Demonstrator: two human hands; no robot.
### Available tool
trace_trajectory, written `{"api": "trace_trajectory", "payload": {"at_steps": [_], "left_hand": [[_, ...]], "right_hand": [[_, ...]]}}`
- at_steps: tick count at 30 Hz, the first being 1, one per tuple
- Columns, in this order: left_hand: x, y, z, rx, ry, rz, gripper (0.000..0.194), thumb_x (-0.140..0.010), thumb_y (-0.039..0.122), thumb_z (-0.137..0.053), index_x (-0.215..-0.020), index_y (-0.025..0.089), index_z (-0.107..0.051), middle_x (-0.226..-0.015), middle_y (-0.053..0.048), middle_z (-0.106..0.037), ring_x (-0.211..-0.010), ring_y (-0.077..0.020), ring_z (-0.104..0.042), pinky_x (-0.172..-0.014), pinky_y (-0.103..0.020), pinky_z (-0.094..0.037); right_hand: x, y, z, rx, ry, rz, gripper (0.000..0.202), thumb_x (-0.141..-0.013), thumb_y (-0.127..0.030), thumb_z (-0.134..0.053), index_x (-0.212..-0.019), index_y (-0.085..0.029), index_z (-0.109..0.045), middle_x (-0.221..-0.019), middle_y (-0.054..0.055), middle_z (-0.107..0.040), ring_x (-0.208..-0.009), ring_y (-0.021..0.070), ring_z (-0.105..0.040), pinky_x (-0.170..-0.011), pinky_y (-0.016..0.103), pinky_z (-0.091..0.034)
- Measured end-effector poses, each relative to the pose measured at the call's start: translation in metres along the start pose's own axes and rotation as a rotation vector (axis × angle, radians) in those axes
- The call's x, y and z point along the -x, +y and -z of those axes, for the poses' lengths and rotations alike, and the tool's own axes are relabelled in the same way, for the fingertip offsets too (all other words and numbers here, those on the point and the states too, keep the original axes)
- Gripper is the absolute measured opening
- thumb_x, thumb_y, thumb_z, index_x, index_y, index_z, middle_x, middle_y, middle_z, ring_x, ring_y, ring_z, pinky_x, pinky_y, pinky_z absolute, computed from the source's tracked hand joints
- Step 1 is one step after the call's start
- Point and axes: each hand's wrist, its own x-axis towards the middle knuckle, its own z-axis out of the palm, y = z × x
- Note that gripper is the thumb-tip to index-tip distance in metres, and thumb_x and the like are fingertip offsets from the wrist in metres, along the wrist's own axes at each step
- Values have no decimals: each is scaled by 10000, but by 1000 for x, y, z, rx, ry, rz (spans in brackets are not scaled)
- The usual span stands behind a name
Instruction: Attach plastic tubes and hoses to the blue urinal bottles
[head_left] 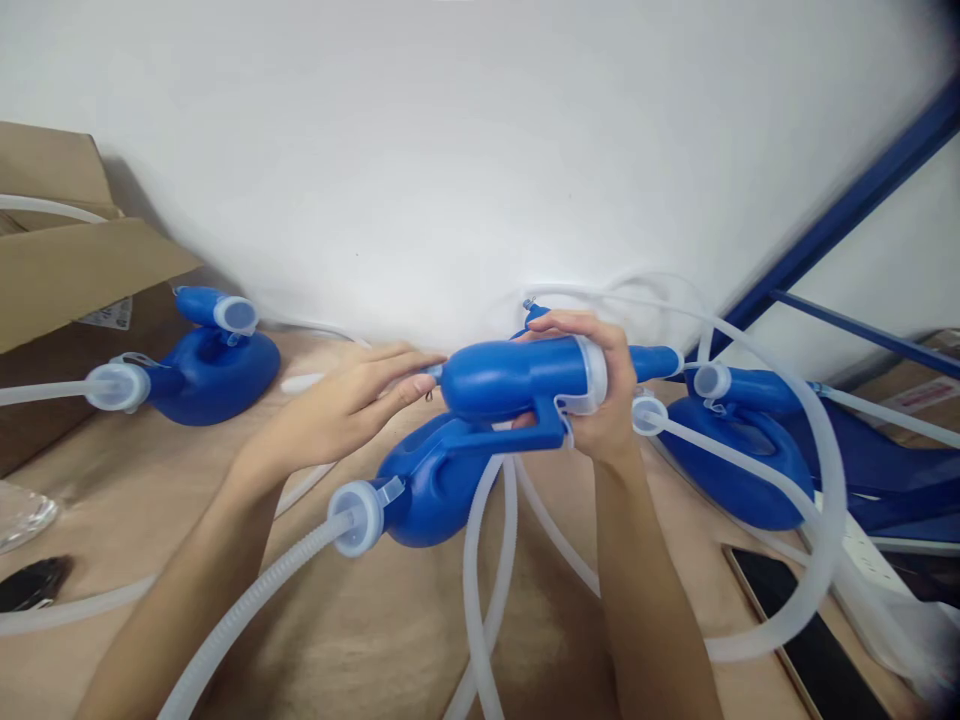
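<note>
Scanning from the left, there's a cardboard box [45,390] with 1 blue left bottle [225,385] beside it on the desk [360,640]. Left hand [345,405] has its fingers stretched out at the tip of the blue cylinder [514,378], can't tell if it's pinching. Cylinder's over the middle bottle [431,495], right hand [619,390] wrapped round its capped end. Then 1 right bottle [712,470], 1 phone [806,625].

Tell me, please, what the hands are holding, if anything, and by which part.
The right hand holds a blue cylinder around its pale-capped end; the left hand is at its opposite tip, but whether it grips is unclear.
</note>
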Motion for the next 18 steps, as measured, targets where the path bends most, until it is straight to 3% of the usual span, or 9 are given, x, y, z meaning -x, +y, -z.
{"api": "trace_trajectory", "payload": {"at_steps": [3,5,7,9,12,14,16,18], "left_hand": [[-2,-10,3,226,-224,102,446,-1063,543,-449,-1093,222,-758,-853,-42,-725,-743,-183,-661,-714,-287,-565],[-4,-20,2,297,-265,144,403,-1037,540,-518,-1071,215,-754,-823,-37,-710,-673,-160,-624,-600,-253,-516],[-8,-30,-1,304,-233,127,361,-1014,518,-574,-1105,215,-748,-896,-48,-733,-707,-157,-633,-619,-248,-518],[-12,-38,-7,270,-204,88,339,-1009,489,-590,-1120,212,-750,-947,-52,-751,-735,-156,-645,-674,-254,-536],[-17,-47,-17,245,-192,64,345,-1023,466,-569,-1155,202,-749,-972,-53,-765,-757,-155,-658,-721,-258,-551],[-19,-52,-25,298,-184,62,357,-1027,465,-565,-1190,199,-740,-1022,-65,-773,-810,-167,-684,-758,-268,-568],[-21,-57,-33,365,-181,30,357,-1017,463,-590,-1208,199,-734,-1117,-88,-774,-927,-193,-712,-838,-291,-580],[-22,-61,-39,373,-189,-21,342,-1005,455,-621,-1196,200,-744,-1183,-104,-767,-1054,-219,-710,-943,-323,-566]], "right_hand": [[3,3,4,-145,-176,-95,963,-576,-371,-1022,-1422,-420,-563,-1487,59,-571,-1210,335,-694,-1013,559,-604],[8,8,10,-198,-277,-221,1150,-542,-322,-1033,-1525,-465,-454,-1583,63,-507,-1295,345,-664,-1010,543,-610],[14,15,17,-183,-364,-342,1290,-541,-285,-1023,-1609,-463,-323,-1591,92,-511,-1318,346,-656,-964,510,-632],[20,24,22,-136,-467,-428,1300,-600,-250,-983,-1655,-412,-241,-1489,113,-610,-1209,320,-721,-889,471,-660],[28,43,25,-114,-603,-544,1240,-675,-222,-918,-1677,-341,-197,-1089,12,-776,-856,244,-786,-749,422,-682],[32,56,25,-129,-617,-615,1164,-689,-235,-904,-1662,-308,-270,-856,-71,-755,-703,210,-760,-706,391,-678],[34,65,24,-165,-644,-632,1052,-720,-267,-897,-1631,-272,-370,-880,-46,-775,-769,218,-785,-771,388,-675],[36,70,20,-200,-690,-616,950,-784,-314,-870,-1614,-252,-414,-1138,58,-801,-1032,257,-792,-916,427,-652]]}}
